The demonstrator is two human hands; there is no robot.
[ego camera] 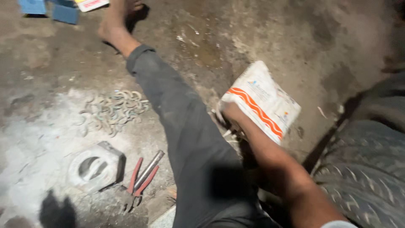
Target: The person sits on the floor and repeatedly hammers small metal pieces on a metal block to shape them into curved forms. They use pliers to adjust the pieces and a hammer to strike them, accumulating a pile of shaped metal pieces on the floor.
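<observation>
Low in the frame, a person sits on a dusty concrete floor (50, 139) with one leg in dark grey trousers (185, 139) stretched out ahead, and the right hand (231, 115) closes its fingers on the near corner of a white packet with orange wavy stripes (263, 101); the packet is tilted, its far edge toward the ground just right of the leg, though whether it rests there or is lifted clear cannot be told through the motion blur. No left hand appears anywhere in view. A tyre with deep tread (367, 177) fills the near right corner, close beside the reaching forearm. To the left of the leg lie red-handled pliers (139, 179), and just beyond them a pale metal block with a round opening (96, 166), the two almost touching. Farther out on the same side sits a loose heap of small curved metal clips (114, 110), well apart from the packet. At the far end the bare foot (116, 25) points toward two blue boxes (49, 9) and a red-and-white card (90, 4) at the top edge. A corner pinch like this looks weak for a soft, filled packet: a fuller hold along the edge, with the load kept low and away from the tyre, would likely steady it and spare the seam.
</observation>
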